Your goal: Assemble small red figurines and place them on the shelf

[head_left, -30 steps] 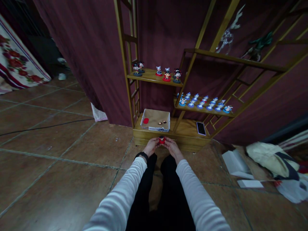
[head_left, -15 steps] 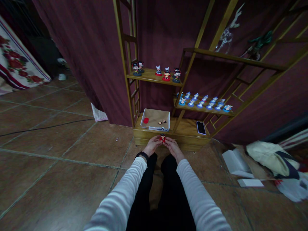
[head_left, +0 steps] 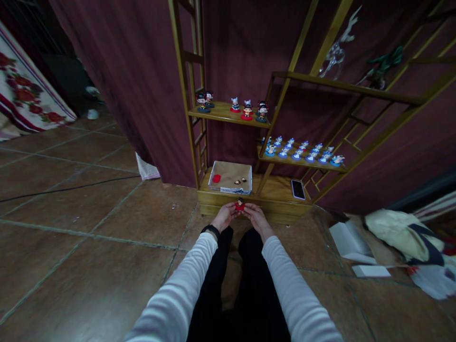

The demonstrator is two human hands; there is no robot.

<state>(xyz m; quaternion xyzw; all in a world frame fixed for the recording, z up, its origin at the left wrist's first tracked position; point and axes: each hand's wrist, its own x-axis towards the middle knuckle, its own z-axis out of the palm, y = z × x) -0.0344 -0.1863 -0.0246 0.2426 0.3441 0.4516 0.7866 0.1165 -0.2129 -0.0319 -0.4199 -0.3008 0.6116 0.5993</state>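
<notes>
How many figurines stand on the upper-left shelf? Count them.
6: a black-haired figurine at the left end, another behind it; a cat-eared figurine near the middle; a red-based figurine with a cat-eared one behind it; a dark-based figurine at the right end. Others may be hidden.

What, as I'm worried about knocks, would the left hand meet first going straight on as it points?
The left hand already holds the small figure at its fingertips. Past that, probably the right hand, on the figure's other side, though depth is unclear.
</notes>
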